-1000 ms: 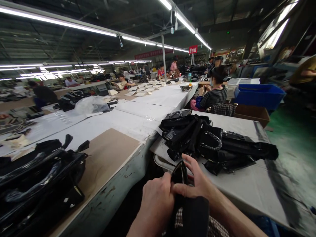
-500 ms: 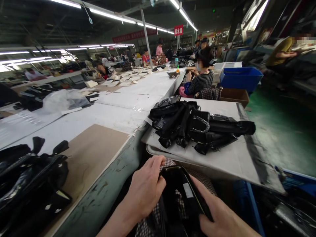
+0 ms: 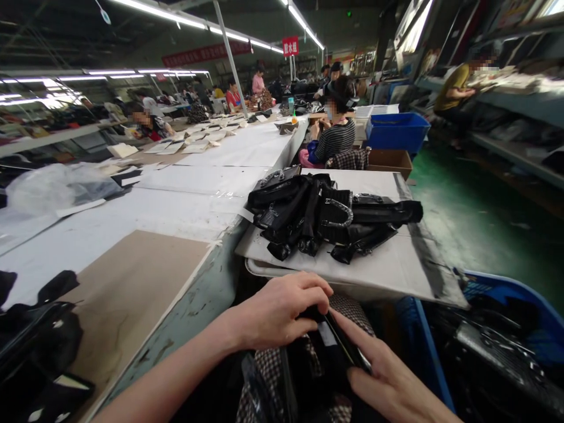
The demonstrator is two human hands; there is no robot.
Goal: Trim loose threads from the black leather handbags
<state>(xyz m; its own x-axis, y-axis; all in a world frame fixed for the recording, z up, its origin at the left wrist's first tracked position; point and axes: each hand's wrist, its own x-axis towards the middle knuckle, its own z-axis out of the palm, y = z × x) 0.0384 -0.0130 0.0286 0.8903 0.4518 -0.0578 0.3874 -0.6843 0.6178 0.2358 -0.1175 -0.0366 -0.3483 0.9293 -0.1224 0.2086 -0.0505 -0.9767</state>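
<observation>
A black handbag [image 3: 328,367] is at the bottom middle, its mouth facing up and a small white label showing inside. My left hand [image 3: 279,311] is closed over its far end, fingers curled on the rim. On the right rim, my right hand [image 3: 379,364] grips with the thumb inside and the fingers along the outer side. Checked cloth [image 3: 268,370] shows around the bag and below my hands. The bag's lower part is lost in shadow. Beyond my hands, a pile of black handbags [image 3: 339,217] with wrapped handles lies on a white-topped side table [image 3: 400,258].
At left runs a long white-covered table [image 3: 185,194] with a brown board [image 3: 145,264] and black bag pieces [image 3: 39,341]. A blue basket [image 3: 497,282] holding black bags stands at right. A person in a striped top [image 3: 337,138] sits beyond the side table.
My left hand has moved right across the far end of the handbag, covering more of its mouth. My right hand stays on the right rim. The camera view has turned slightly right.
</observation>
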